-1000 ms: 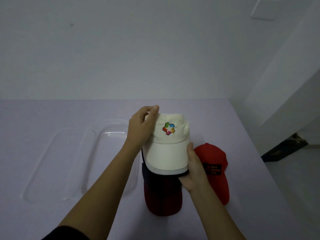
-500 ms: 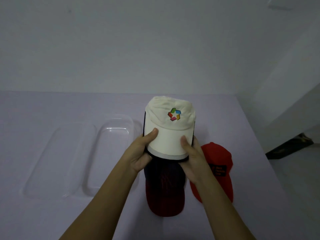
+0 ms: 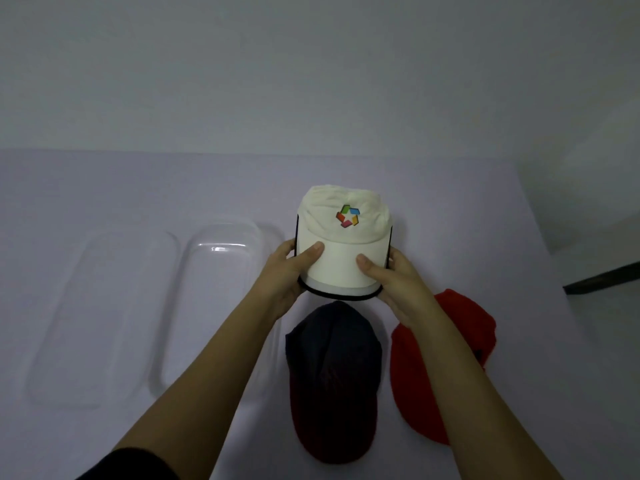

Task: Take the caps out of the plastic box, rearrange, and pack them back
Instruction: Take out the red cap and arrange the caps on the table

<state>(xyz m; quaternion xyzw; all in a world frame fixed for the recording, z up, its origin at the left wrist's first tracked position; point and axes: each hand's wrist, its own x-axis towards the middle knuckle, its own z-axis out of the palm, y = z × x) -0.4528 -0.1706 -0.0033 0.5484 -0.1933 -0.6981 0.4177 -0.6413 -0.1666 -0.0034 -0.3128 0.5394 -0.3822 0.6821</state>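
Observation:
A cream cap (image 3: 341,233) with a coloured star logo is stacked on other caps whose dark brim edges show beneath it. My left hand (image 3: 289,271) grips the stack's brim on the left and my right hand (image 3: 391,275) grips it on the right, thumbs on top. The stack is held above the table, past a dark navy-and-maroon cap (image 3: 332,375) lying below it. A red cap (image 3: 433,368) lies to the right, partly hidden by my right forearm. The clear plastic box (image 3: 221,258) sits to the left of my left hand.
The box's clear lid (image 3: 100,317) lies flat on the lilac table, left of the box. The table's right edge runs along the right side, with floor and a dark object (image 3: 602,278) beyond it. A plain wall stands behind.
My left hand came off the cap's crown and took the brim. Both hands carried the cream cap stack away from me, which uncovered the dark cap on the table.

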